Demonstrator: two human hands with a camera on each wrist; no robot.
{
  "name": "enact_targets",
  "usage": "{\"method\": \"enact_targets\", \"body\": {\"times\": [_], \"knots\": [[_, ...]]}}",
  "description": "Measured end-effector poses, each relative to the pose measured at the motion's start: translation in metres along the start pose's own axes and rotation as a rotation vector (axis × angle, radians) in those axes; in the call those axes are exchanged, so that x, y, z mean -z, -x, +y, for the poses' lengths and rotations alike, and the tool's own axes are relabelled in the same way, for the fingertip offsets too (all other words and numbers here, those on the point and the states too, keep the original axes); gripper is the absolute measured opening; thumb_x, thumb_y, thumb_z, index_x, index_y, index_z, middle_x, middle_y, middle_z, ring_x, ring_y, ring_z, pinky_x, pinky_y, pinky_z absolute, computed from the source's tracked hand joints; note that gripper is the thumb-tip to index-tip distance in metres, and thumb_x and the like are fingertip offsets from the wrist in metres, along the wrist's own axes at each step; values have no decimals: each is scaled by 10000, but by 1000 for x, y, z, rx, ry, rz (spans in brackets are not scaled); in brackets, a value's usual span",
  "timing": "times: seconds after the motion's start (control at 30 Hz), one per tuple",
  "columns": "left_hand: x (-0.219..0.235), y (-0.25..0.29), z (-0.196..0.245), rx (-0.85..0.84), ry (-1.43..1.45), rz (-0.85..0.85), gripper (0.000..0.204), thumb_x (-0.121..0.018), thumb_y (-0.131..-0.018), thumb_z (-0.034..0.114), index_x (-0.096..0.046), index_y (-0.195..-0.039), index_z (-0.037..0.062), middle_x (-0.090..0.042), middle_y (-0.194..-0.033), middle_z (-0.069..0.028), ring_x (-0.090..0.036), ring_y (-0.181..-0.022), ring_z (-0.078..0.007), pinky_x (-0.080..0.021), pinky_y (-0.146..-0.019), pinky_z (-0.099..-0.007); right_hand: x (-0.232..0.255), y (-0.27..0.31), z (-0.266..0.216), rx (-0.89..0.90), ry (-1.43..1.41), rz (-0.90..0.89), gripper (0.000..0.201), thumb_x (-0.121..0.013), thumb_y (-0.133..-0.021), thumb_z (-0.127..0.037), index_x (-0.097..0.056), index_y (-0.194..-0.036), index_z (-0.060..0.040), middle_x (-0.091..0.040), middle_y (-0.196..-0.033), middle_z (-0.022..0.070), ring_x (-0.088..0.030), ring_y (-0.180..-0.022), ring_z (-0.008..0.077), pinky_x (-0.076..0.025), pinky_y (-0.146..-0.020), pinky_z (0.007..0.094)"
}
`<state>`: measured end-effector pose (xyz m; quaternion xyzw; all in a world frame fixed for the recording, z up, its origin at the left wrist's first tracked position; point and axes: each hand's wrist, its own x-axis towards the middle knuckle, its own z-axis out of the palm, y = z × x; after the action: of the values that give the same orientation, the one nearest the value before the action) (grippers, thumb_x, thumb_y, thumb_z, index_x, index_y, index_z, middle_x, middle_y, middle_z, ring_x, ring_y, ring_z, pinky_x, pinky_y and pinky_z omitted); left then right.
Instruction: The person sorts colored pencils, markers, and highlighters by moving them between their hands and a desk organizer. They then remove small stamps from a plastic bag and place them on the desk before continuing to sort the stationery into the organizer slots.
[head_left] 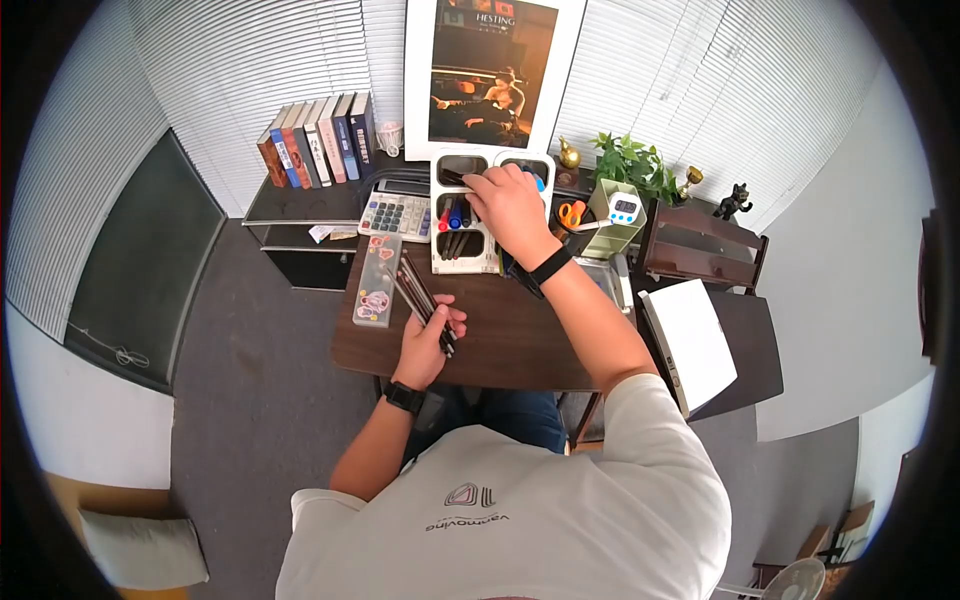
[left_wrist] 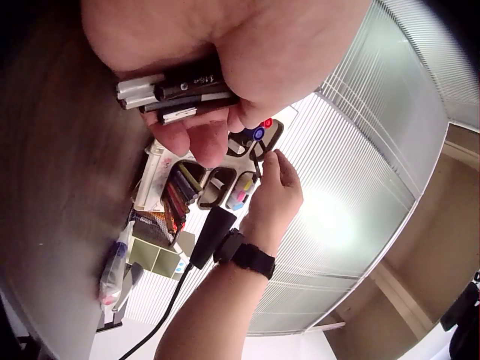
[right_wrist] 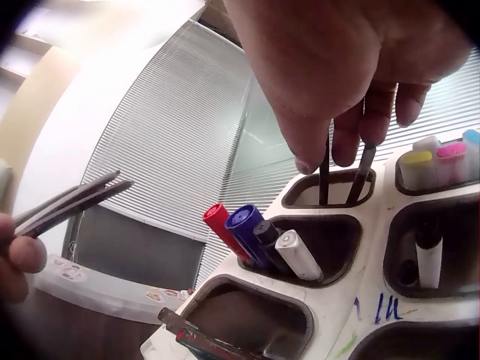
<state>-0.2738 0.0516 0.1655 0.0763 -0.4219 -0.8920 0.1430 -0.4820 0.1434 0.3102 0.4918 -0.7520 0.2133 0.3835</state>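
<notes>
My left hand (head_left: 425, 340) holds a bundle of slim dark pens (left_wrist: 191, 86) over the near part of the desk, their ends slanting up to the left. At the back of the white desk organizer (right_wrist: 360, 289), my right hand (head_left: 512, 208) reaches down over the far left compartment. Its thumb and fingers pinch a thin dark pen (right_wrist: 325, 176) there, and a second slim pen (right_wrist: 362, 176) leans beside it under the fingertips. The compartment in front holds a red marker (right_wrist: 225, 229), a blue marker (right_wrist: 247, 229) and others. Several highlighters (right_wrist: 451, 161) stand in the neighbouring compartment.
Left of the organizer lie a calculator (head_left: 393, 215) and a translucent stickered case (head_left: 375, 290). On its right are orange scissors (head_left: 571, 213), a green holder with a timer (head_left: 624, 208) and a plant (head_left: 640, 165). A white laptop (head_left: 692, 335) lies farther right.
</notes>
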Motion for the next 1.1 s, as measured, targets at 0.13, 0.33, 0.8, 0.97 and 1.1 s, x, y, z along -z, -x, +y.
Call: {"method": "enact_targets", "body": {"times": [0.13,0.33,0.8,0.97,1.1], "knots": [[1,-1,-1,6,15,7,233,-525,-1103,181,-563,-1287,43,-676,-989,-100,-632,-846,-170,-543,-788,-334,16,2,-7,-63,37,-45,387,-812,-792,-195,-719,-1161,-127,-638,-913,45,-601,-962,275,-467,-825,427],[0,-1,3,26,19,-5,243,-532,-1102,194,-562,-1287,38,-674,-1002,-97,-629,-850,-171,-545,-790,-340,8,0,-2,-78,86,-80,208,-763,-837,-158,-733,-1038,-112,-660,-845,45,-639,-874,267,-478,-786,419],[7,-3,2,52,136,30,284,-500,-1118,256,-595,-1264,32,-693,-1112,-107,-666,-995,-206,-564,-928,-397,22,5,-68,-259,-330,77,203,-751,-886,-185,-707,-1040,-61,-690,-850,102,-677,-830,322,-525,-721,443],[23,-10,-6,46,268,-43,374,-470,-1128,295,-578,-1335,3,-673,-1279,-140,-644,-1191,-260,-512,-1057,-451,52,93,-109,-463,-651,-416,218,-755,-917,-266,-733,-971,-55,-709,-865,123,-693,-804,331,-551,-705,423],[6,-5,2,73,201,10,409,-458,-1130,293,-538,-1394,-10,-647,-1344,-169,-623,-1250,-279,-492,-1102,-459,45,146,-119,-580,-648,-513,231,-750,-925,-264,-733,-1002,-46,-720,-886,140,-700,-809,355,-556,-702,424]]}}
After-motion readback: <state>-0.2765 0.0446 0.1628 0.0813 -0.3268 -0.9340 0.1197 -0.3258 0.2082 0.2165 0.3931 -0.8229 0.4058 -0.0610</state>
